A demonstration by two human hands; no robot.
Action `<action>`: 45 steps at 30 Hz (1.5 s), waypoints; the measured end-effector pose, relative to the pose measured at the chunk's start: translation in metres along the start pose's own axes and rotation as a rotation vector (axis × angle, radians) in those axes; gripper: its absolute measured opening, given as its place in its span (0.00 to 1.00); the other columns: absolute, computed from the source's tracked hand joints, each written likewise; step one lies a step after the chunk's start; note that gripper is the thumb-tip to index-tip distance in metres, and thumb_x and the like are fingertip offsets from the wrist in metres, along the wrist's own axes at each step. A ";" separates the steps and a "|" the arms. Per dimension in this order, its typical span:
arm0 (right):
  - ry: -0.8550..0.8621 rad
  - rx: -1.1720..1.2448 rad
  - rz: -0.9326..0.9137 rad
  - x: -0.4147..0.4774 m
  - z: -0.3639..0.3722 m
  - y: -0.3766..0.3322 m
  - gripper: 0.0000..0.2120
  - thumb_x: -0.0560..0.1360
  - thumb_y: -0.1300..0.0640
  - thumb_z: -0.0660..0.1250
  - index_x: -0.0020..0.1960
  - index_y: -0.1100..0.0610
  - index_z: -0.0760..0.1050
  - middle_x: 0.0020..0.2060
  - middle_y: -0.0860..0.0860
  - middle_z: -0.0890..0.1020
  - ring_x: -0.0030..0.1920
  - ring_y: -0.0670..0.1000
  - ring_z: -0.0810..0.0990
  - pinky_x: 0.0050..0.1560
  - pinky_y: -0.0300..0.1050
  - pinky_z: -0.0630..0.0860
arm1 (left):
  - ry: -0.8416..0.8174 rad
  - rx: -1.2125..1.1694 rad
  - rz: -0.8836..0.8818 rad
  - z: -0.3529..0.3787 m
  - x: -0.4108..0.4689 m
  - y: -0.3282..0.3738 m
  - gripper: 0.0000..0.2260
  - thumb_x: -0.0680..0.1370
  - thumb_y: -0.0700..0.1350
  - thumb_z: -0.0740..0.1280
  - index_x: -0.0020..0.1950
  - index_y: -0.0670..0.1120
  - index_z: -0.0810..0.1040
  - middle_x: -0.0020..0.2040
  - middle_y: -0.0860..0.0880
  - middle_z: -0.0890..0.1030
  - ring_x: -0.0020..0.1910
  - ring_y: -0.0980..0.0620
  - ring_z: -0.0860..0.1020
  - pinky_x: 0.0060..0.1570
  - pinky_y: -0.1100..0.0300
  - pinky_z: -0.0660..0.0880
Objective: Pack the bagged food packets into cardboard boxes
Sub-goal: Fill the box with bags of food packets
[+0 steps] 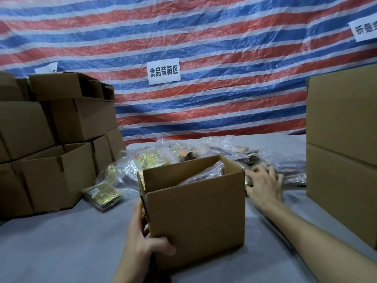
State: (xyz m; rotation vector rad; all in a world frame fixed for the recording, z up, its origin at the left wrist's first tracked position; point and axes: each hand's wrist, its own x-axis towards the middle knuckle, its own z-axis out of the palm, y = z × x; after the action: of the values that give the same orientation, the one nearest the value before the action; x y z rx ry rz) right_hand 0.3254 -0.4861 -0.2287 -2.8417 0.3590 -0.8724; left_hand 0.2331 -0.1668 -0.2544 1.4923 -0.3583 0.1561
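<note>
An open cardboard box (195, 217) stands on the grey table in front of me, with at least one clear bagged packet (206, 173) leaning inside. My left hand (142, 235) grips the box's lower left corner, thumb on the front face. My right hand (263, 184) reaches past the box's right side and touches the pile of bagged food packets (163, 156) behind it; its fingers look blurred. One gold-and-dark packet (103, 196) lies apart to the left of the box.
Stacked cardboard boxes (61, 144) fill the left side. Two tall closed boxes (342, 156) stand at the right edge. A red, white and blue striped tarp with a paper sign (163, 71) hangs behind the grey table (61, 246).
</note>
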 end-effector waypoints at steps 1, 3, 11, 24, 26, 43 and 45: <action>0.019 -0.021 -0.035 0.001 -0.002 -0.001 0.11 0.75 0.52 0.68 0.55 0.41 0.79 0.58 0.43 0.74 0.64 0.51 0.65 0.63 0.51 0.59 | 0.002 0.001 -0.003 0.001 0.000 0.000 0.53 0.40 0.39 0.73 0.68 0.47 0.75 0.58 0.40 0.83 0.56 0.36 0.82 0.53 0.35 0.79; 0.012 -0.028 -0.108 0.001 -0.008 -0.003 0.04 0.74 0.52 0.68 0.47 0.43 0.80 0.51 0.43 0.73 0.62 0.50 0.66 0.61 0.51 0.57 | 0.007 -0.005 -0.007 0.003 -0.001 0.000 0.52 0.40 0.39 0.74 0.68 0.47 0.75 0.57 0.40 0.84 0.55 0.38 0.82 0.50 0.39 0.81; 0.138 0.702 0.170 -0.007 -0.050 0.002 0.18 0.77 0.49 0.71 0.31 0.55 0.76 0.26 0.47 0.77 0.31 0.51 0.74 0.32 0.46 0.70 | -0.001 -0.015 0.023 0.008 -0.004 0.004 0.56 0.39 0.40 0.74 0.70 0.46 0.73 0.58 0.39 0.82 0.51 0.42 0.83 0.38 0.54 0.80; -0.443 1.746 0.759 -0.077 -0.084 0.048 0.16 0.75 0.59 0.62 0.60 0.65 0.77 0.53 0.65 0.78 0.50 0.63 0.79 0.59 0.58 0.76 | 0.055 -0.035 0.032 0.015 -0.009 0.010 0.55 0.39 0.42 0.74 0.70 0.50 0.73 0.58 0.40 0.82 0.55 0.37 0.80 0.40 0.49 0.79; -0.534 1.810 0.693 -0.078 -0.092 0.063 0.23 0.79 0.49 0.62 0.62 0.67 0.79 0.61 0.65 0.80 0.57 0.66 0.82 0.61 0.62 0.75 | 0.061 -0.027 0.024 0.015 -0.009 0.011 0.55 0.40 0.42 0.75 0.70 0.50 0.73 0.59 0.41 0.82 0.55 0.37 0.80 0.42 0.48 0.79; -0.970 1.703 0.527 -0.084 -0.107 0.090 0.27 0.73 0.53 0.74 0.68 0.65 0.77 0.61 0.65 0.80 0.61 0.65 0.80 0.68 0.62 0.73 | 0.031 0.042 0.053 0.015 -0.011 0.015 0.55 0.40 0.42 0.74 0.70 0.46 0.73 0.55 0.41 0.83 0.47 0.48 0.83 0.36 0.59 0.80; -0.956 1.598 0.488 -0.081 -0.107 0.090 0.26 0.71 0.58 0.75 0.65 0.68 0.76 0.57 0.68 0.81 0.54 0.66 0.82 0.59 0.62 0.78 | 0.022 0.041 0.050 0.015 -0.012 0.015 0.55 0.40 0.42 0.74 0.70 0.46 0.73 0.56 0.41 0.83 0.47 0.48 0.84 0.36 0.59 0.80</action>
State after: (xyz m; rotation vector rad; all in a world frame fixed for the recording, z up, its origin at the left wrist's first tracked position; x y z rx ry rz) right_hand 0.1832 -0.5582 -0.2032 -1.2547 0.0803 0.3295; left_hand 0.2153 -0.1788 -0.2437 1.5220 -0.3764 0.2210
